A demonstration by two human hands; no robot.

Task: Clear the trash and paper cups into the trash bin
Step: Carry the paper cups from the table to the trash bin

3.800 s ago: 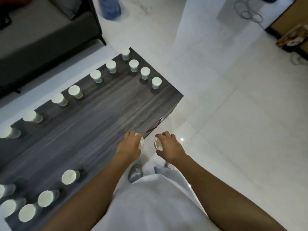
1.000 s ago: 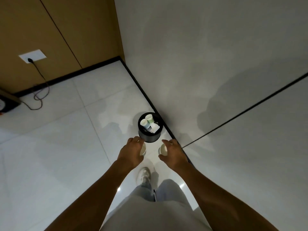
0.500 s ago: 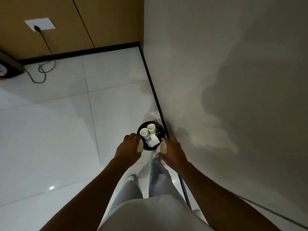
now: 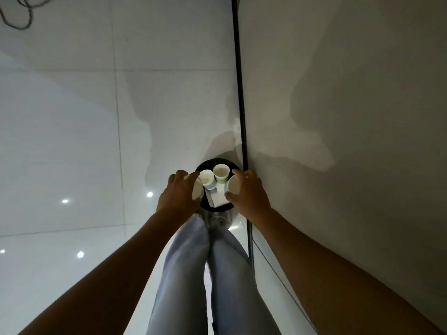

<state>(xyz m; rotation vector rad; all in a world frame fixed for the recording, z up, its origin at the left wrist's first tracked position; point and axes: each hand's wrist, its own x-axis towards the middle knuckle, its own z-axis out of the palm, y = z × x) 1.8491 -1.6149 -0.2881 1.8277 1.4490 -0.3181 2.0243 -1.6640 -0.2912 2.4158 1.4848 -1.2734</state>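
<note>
A round black trash bin point(image 4: 219, 162) stands on the floor against the wall, right below my hands. Inside it lie two paper cups point(image 4: 220, 174) and a white piece of paper point(image 4: 219, 196). My left hand point(image 4: 180, 193) grips a white paper cup point(image 4: 197, 188) tipped on its side over the bin's left rim. My right hand point(image 4: 248, 192) grips another white paper cup point(image 4: 234, 184), mouth turned inward, over the bin's right rim. Both hands hide part of the bin's rim.
A grey wall point(image 4: 338, 117) with a black baseboard point(image 4: 240, 93) runs along the right, touching the bin. White glossy floor tiles point(image 4: 72, 141) spread to the left. My legs and shoes point(image 4: 217, 218) stand just in front of the bin. A cable point(image 4: 21, 10) lies at far top left.
I have stepped up to the bin and now look straight down on it. Both hands, each still holding a cup, have moved over the bin's rim.
</note>
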